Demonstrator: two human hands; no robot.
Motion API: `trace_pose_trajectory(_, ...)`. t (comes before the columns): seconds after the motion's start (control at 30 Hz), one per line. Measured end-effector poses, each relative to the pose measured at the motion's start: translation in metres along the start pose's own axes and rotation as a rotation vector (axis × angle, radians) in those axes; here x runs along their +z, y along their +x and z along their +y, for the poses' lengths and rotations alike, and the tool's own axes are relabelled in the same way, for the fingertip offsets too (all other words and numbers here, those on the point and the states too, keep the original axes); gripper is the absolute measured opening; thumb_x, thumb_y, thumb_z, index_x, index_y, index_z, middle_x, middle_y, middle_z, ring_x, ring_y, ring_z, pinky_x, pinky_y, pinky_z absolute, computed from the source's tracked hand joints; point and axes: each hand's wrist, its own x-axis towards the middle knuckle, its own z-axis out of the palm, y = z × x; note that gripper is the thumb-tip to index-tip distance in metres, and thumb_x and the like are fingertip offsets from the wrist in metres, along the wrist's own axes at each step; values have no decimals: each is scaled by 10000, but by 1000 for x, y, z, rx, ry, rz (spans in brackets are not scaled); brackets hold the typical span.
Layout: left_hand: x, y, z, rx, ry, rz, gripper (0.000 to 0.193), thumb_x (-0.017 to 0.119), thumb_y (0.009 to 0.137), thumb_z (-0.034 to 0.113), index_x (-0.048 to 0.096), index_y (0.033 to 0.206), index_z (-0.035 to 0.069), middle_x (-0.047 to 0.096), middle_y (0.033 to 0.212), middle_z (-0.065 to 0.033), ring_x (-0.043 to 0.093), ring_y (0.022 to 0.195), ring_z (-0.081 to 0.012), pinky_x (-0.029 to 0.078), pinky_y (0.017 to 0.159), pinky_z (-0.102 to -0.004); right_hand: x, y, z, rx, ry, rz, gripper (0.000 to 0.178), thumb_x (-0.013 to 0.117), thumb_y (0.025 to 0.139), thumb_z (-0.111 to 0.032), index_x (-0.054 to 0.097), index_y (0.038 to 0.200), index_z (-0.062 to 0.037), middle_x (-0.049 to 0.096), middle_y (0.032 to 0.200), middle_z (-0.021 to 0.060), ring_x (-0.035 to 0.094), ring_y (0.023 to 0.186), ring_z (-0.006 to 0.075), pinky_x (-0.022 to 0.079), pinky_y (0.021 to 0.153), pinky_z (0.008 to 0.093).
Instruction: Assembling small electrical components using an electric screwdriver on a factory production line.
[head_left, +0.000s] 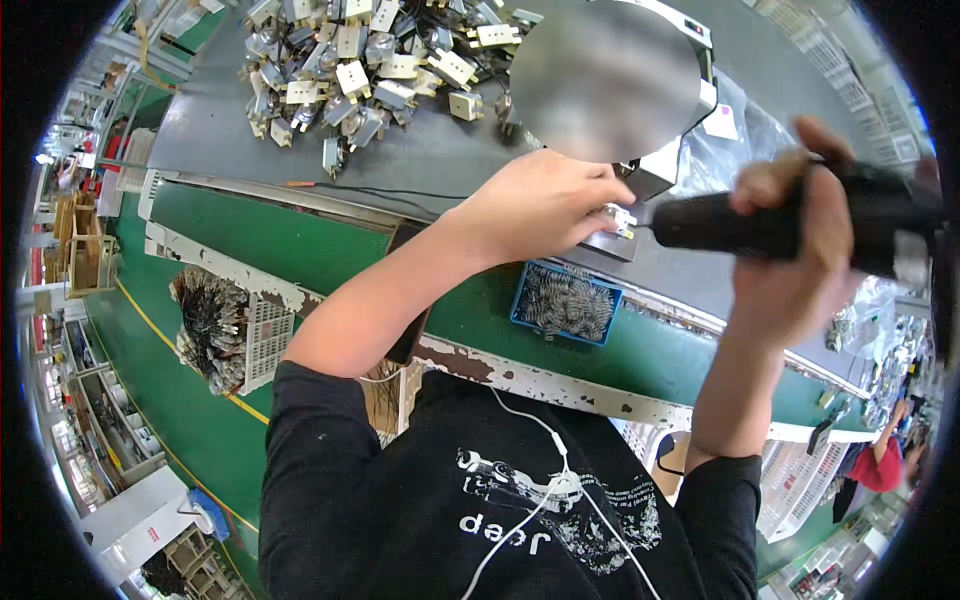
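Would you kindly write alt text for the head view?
The right hand holds a black power screwdriver against a small white plug part pinned by the left hand. A pile of similar parts lies beyond, a blue tray of screws nearer.

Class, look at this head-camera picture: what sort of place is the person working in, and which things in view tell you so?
Most likely a factory assembly line. A heap of small plug-like parts lies on the grey work surface, a blue tray of metal pieces sits nearby, and the right hand holds a black power screwdriver to a part under the left hand.
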Motion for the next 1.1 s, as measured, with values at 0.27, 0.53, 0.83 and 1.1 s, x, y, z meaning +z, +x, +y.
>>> trace_pose_trajectory(0.27,18,-11,-15,-105,13,-62,304,727,854,304,705,1088,111,632,1094,-28,606,1040,-276,509,919,-398,25,4,41,44,-70,-15,875,571,909,68,32,1571,-120,640,1004,244,606,617,176,529,576,326)
trace_pose_trajectory(0.53,15,-13,-13,-196,-16,-131,292,704,876,318,657,1022,70,611,1140,-49,620,1037,-294,517,887,-417,35,-2,46,101,-96,-62,901,579,899,77,17,1574,-128,635,998,227,595,615,167,526,586,321)
trace_pose_trajectory(0.83,3,-6,-8,-252,-45,-222,318,704,877,304,636,1070,60,610,1147,-59,625,1030,-304,512,882,-422,16,19,58,193,12,-453,997,665,827,-13,23,1582,-124,617,944,165,592,682,197,523,628,338)
trace_pose_trajectory(1.1,6,-7,-8,-215,-37,-181,333,705,867,293,636,1100,65,619,1118,-88,634,1010,-318,513,873,-437,36,3,48,84,-61,-266,985,586,784,127,30,1571,-79,636,902,147,611,631,157,529,594,290)
